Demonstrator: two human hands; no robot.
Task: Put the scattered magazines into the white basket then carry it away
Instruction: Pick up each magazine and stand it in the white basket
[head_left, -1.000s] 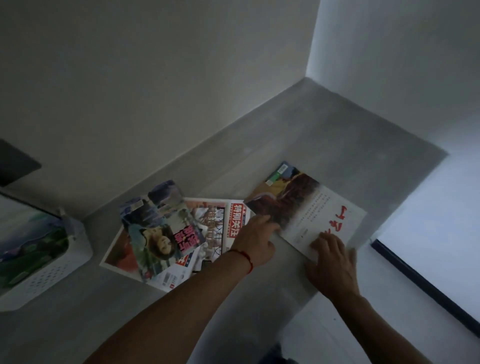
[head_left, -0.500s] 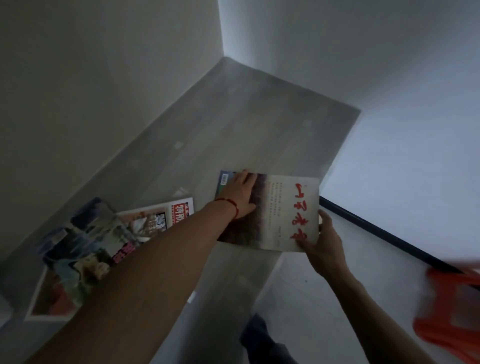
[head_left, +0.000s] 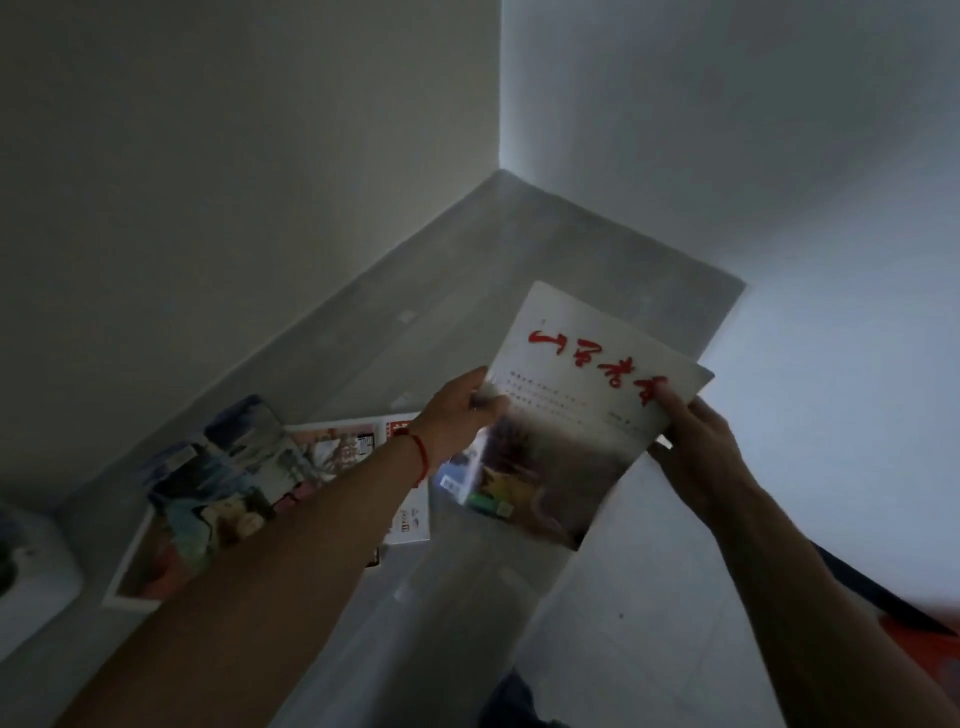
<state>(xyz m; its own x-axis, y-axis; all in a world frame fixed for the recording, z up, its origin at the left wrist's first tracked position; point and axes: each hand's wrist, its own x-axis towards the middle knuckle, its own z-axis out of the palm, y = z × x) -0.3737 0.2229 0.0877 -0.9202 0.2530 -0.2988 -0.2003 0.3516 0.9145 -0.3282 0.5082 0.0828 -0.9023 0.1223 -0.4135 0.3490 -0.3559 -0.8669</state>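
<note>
Grey surface (head_left: 519, 260) runs into the wall corner. Both hands grip one magazine (head_left: 582, 410) lifted above its front edge: left hand (head_left: 457, 410) and right hand (head_left: 696, 441). Other magazines (head_left: 234, 483) lie leftward, near the white basket (head_left: 36, 571).

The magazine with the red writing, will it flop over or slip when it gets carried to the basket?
Probably a bit floppy: the magazine is thin, and both hands, the left hand and the right hand, grip opposite edges. It looks light. Its cover may be glossy and slippery, but the blur hides that.
</note>
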